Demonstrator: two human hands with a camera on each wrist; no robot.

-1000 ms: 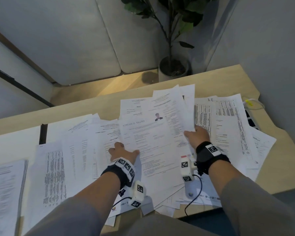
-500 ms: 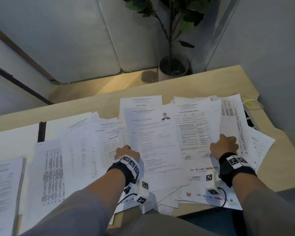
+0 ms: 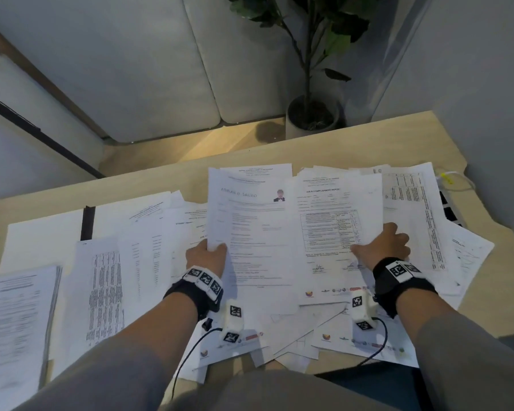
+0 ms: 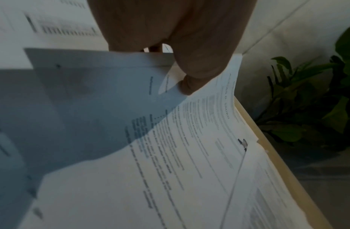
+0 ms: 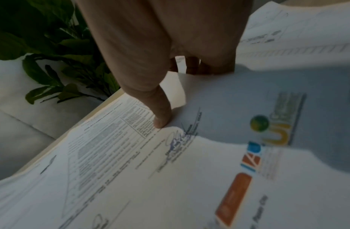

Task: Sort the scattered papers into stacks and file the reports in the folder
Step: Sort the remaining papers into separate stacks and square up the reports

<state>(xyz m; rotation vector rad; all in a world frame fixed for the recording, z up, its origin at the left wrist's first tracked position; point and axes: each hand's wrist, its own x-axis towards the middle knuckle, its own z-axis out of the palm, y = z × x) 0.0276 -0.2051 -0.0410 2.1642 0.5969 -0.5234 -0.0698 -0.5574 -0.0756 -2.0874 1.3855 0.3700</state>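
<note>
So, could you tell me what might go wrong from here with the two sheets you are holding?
The left hand pinches only the edge of the resume sheet, which already bows upward, so it may crease or slip. The right hand grips the job accomplishment report over loose papers overhanging the desk near edge; dragging could push those off.

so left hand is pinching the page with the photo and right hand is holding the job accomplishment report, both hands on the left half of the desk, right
Not quite. The head view shows both hands right of the desk's middle. The rest holds: the left hand pinches the page with the photo, and the right hand holds the job accomplishment report.
</note>
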